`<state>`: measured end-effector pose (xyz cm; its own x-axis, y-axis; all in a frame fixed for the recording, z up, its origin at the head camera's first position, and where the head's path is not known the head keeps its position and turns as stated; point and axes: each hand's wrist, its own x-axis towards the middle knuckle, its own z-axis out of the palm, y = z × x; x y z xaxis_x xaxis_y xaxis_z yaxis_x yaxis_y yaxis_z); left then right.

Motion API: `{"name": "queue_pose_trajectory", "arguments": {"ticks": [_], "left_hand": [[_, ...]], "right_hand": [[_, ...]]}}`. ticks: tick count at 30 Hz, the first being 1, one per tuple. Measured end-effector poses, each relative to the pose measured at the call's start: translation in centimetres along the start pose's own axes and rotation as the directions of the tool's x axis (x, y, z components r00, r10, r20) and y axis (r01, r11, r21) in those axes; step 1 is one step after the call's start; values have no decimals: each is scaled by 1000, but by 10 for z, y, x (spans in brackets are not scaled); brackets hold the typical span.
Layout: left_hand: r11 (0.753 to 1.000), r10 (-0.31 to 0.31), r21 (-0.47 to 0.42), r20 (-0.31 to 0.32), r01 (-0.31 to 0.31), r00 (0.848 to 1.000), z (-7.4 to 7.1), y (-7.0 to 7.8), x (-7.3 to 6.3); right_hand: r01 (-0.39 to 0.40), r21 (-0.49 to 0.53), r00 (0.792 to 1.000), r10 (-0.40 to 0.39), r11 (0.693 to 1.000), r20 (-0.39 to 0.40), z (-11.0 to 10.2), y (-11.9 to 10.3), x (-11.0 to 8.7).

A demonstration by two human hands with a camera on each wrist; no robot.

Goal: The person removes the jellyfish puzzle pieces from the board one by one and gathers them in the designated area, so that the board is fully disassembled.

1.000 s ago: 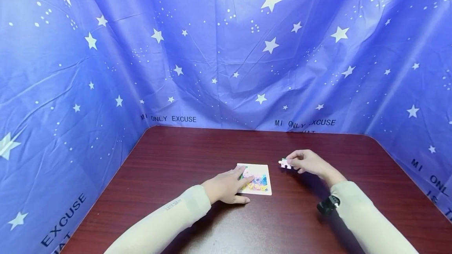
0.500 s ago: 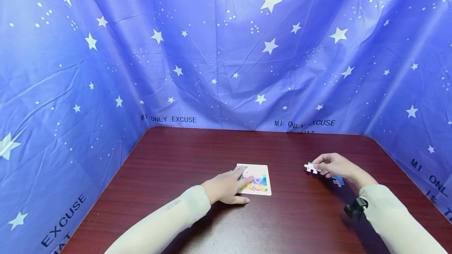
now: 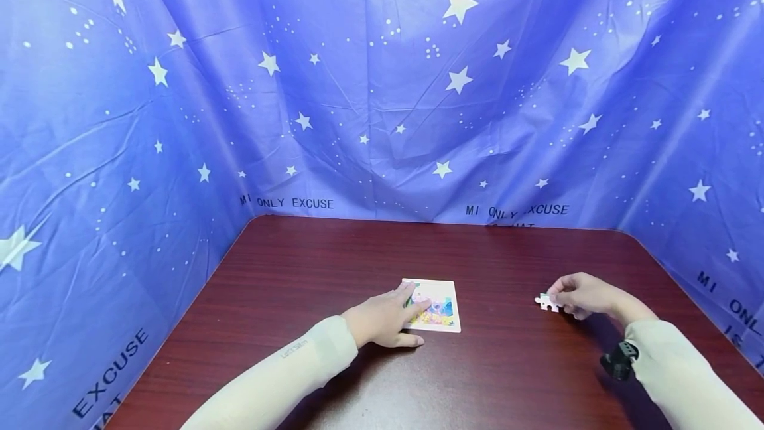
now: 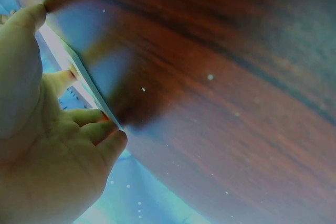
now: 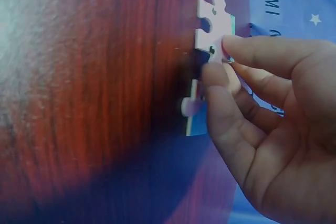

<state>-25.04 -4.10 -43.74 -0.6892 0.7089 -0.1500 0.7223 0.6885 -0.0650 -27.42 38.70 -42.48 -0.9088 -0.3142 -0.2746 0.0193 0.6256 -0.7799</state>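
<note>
A white-framed jigsaw puzzle board with a colourful, partly filled picture lies on the table. My left hand rests on its left side, fingers spread over the picture and thumb at the near edge. In the left wrist view the board's thin edge shows beside the fingers. Off to the right, my right hand pinches a pale pink puzzle piece between thumb and fingers. The right wrist view also shows a blue puzzle piece close by the fingertips, partly hidden behind them.
The dark red-brown wooden table is bordered at the back and both sides by a blue curtain with white stars and lettering. A black wrist camera sits under the right sleeve.
My right hand has moved right and a little nearer, carrying the pale pink puzzle piece away from the board; the blue piece is now hidden in the head view. My left hand stays put.
</note>
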Motion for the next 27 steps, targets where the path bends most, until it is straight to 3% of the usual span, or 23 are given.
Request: {"name": "queue_pose_trajectory", "arguments": {"ticks": [10,19,27], "left_hand": [[1000,8,1,-13,-8,1000,-1,0,-1],[1000,0,4,1,0,1000,-2,0,0],[1000,-4,-4,-2,4,1000,-1,0,0]], "right_hand": [[-14,-66,998,10,998,-67,4,2,1],[9,-177,992,-31,984,-122,6,0,-2],[16,-128,992,-32,992,-124,8,-3,-1]]}}
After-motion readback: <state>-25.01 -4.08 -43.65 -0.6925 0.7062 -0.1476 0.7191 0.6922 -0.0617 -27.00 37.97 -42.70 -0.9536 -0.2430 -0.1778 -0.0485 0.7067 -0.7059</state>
